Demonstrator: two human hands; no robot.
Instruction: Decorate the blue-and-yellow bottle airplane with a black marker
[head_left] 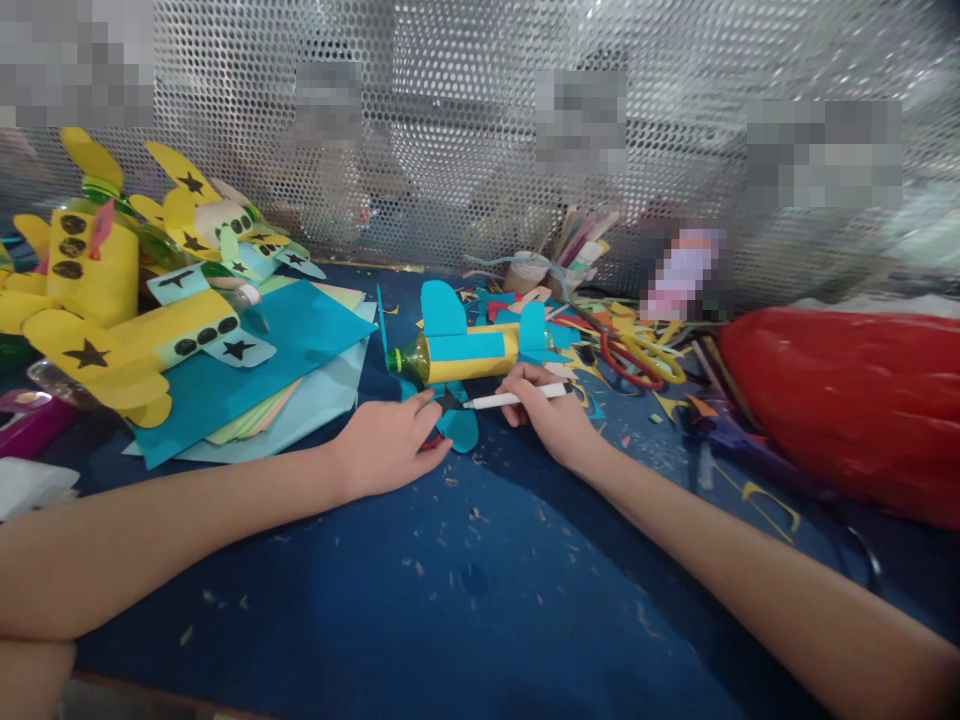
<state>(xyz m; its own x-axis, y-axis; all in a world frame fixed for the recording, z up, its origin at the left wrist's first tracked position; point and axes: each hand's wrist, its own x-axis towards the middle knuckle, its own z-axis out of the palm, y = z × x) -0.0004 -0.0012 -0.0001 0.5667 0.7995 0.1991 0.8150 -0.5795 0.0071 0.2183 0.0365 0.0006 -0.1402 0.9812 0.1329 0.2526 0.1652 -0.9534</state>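
A bottle aeroplane (465, 350) wrapped in yellow and blue paper lies on the blue table (465, 600), its green cap to the left. In front of it a blue paper wing (459, 427) with a black mark lies flat. My left hand (390, 445) presses its fingers closed on that wing's left side. My right hand (551, 415) grips a white marker pen (510, 399) whose tip points left at the wing.
Finished yellow bottle planes with black stars (127, 330) stand at the left on a stack of blue and pale paper sheets (292, 360). Red-handled scissors (630, 362) and paper scraps lie behind my right hand. A red plastic bag (847, 400) fills the right side. A perforated metal screen (480, 150) closes the back.
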